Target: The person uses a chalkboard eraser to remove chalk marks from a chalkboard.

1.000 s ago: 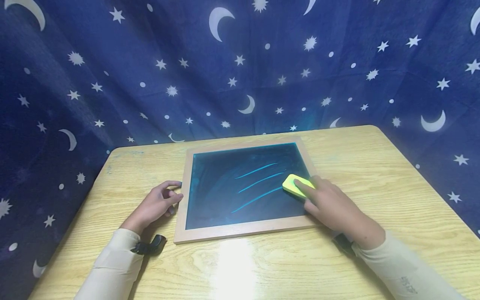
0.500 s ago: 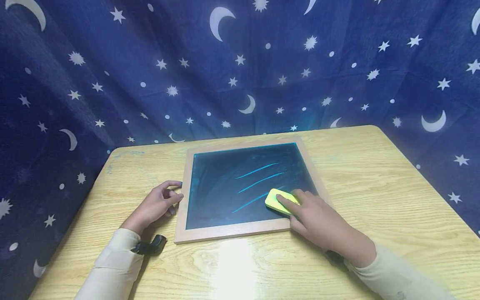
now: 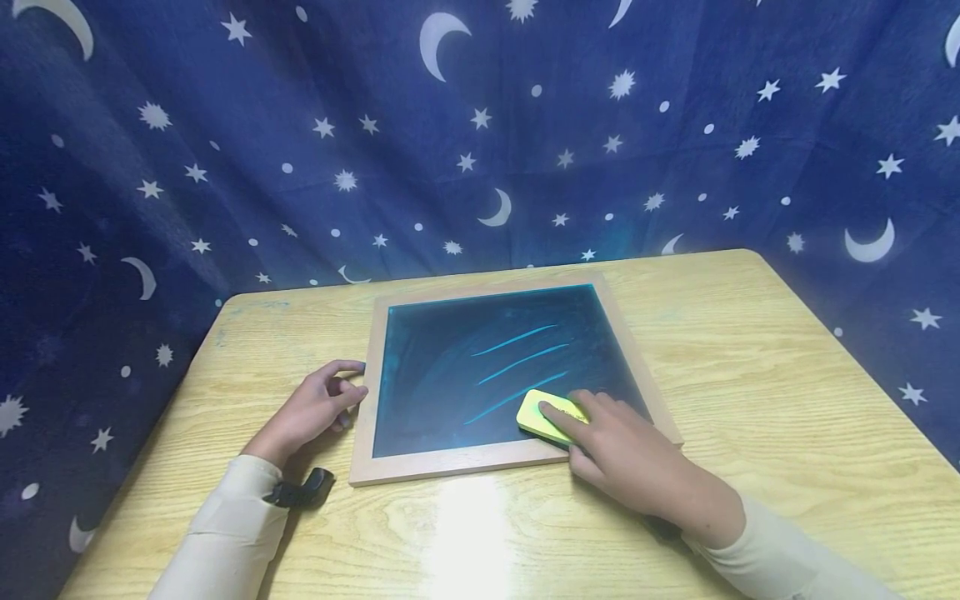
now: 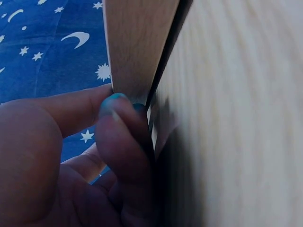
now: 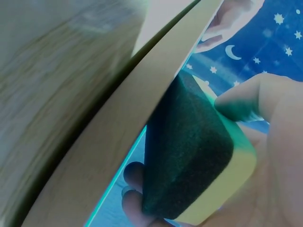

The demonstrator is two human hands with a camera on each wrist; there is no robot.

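A wood-framed chalkboard [image 3: 442, 367] lies flat on the table, with several blue-green chalk strokes [image 3: 521, 398] slanting across its dark face. My right hand [image 3: 630, 454] grips a yellow block eraser [image 3: 534, 408] with a dark felt side, the index finger laid along its top. The eraser is at the board's near edge, just below the lowest stroke. In the right wrist view its dark felt [image 5: 189, 146] appears close to the wooden frame. At the board's left side, my left hand [image 3: 315, 408] touches the frame's outer edge with thumb and index fingertips. Bluish colour marks a fingertip [image 4: 113, 98].
The light wood table [image 3: 420, 550] spreads around the board, with bluish smudges near its far left corner. Behind it hangs a dark blue curtain [image 3: 375, 100] with moons and stars. Black straps [image 3: 303, 489] are on the wrists.
The right hand has brought the eraser leftward and nearer to me, from the board's right side to its near edge. The lowest stroke, partly covered before, now shows whole. The left hand stays put.
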